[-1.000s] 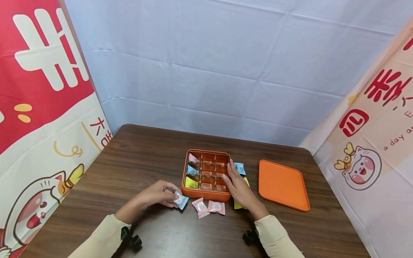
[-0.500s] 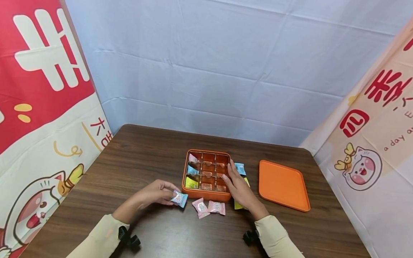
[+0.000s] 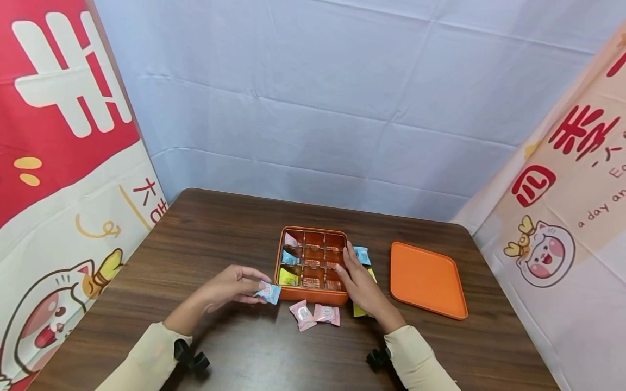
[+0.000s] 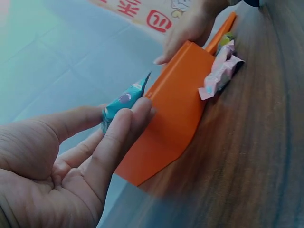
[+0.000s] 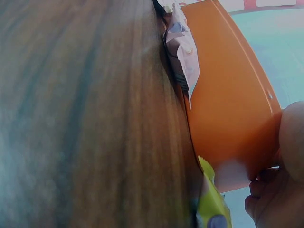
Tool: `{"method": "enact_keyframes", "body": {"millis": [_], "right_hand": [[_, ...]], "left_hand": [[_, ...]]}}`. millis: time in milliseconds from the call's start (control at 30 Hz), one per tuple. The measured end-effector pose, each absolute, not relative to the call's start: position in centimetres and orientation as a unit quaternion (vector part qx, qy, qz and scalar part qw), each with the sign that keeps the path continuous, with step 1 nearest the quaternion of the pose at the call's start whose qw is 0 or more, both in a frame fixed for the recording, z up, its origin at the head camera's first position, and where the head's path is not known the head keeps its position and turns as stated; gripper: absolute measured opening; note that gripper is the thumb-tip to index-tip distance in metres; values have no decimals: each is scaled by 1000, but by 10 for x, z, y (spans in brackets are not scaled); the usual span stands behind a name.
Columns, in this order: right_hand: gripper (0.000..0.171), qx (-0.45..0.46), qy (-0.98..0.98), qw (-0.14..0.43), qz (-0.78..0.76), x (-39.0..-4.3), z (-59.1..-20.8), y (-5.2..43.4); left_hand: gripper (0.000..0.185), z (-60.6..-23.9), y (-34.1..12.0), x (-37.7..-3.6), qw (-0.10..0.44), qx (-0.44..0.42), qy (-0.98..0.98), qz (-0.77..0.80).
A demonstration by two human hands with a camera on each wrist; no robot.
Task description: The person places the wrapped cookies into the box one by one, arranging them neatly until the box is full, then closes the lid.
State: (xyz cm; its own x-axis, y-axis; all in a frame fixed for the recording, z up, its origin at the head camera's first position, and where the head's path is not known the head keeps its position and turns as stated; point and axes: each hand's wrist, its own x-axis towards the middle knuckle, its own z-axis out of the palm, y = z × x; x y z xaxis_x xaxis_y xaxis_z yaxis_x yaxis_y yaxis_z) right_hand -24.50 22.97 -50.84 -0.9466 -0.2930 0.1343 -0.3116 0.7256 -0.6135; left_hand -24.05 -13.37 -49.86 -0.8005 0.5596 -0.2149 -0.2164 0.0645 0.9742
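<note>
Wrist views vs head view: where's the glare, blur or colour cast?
Head: mostly clear, pale glare on the near part of the dark brown wood-grain table. Left wrist: soft, blue-green cast over the pale backdrop cloth. Right wrist: table blurred and hazy at left, pale sheen low on the square orange plastic-looking box.

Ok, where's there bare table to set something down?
The table is bare left of the box, beyond the left hand, and nearer than the pink candies, between the sleeves. Crowded: between box and lid, where the right hand and other candies sit.
</note>
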Motion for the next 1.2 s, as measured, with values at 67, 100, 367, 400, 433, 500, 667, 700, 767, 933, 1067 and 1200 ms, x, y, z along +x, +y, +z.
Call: {"method": "enact_keyframes", "body": {"millis": [67, 100, 367, 400, 433, 500, 667, 700, 767, 933, 1067, 1200], "right_hand": [[72, 162, -929, 14, 334, -245, -508, 230], [73, 163, -928, 14, 334, -244, -508, 230], [72, 167, -927, 16, 335, -244, -508, 230], [73, 167, -927, 17, 335, -243, -508, 230], [73, 166, -927, 17, 335, -243, -508, 230], [73, 164, -928, 18, 334, -244, -508, 229], [71, 161, -928, 20, 334, -244, -508, 229], [71, 162, -928, 20, 334, -244, -508, 228], [71, 162, -929, 19, 334, -245, -508, 228], [72, 159, -931, 16, 327, -245, -508, 229], [72, 159, -932, 15, 324, -245, -508, 229], [72, 157, -932, 11, 325, -246, -508, 229]], "left_hand": [[32, -497, -134, -242, 286, 130, 666, 676], [32, -496, -135, -243, 285, 130, 664, 679], [37, -492, -135, -249, 273, 114, 647, 702], [38, -491, -134, -249, 273, 114, 646, 704], [38, -491, -134, -250, 272, 113, 645, 705], [39, -490, -134, -251, 271, 114, 642, 708], [40, -487, -133, -254, 267, 114, 633, 718], [40, -487, -133, -254, 265, 114, 632, 719], [40, -485, -133, -255, 262, 113, 630, 722], [42, -482, -131, -259, 249, 119, 634, 723], [44, -480, -128, -262, 242, 118, 637, 722], [45, -479, -125, -266, 237, 103, 640, 723]]}}
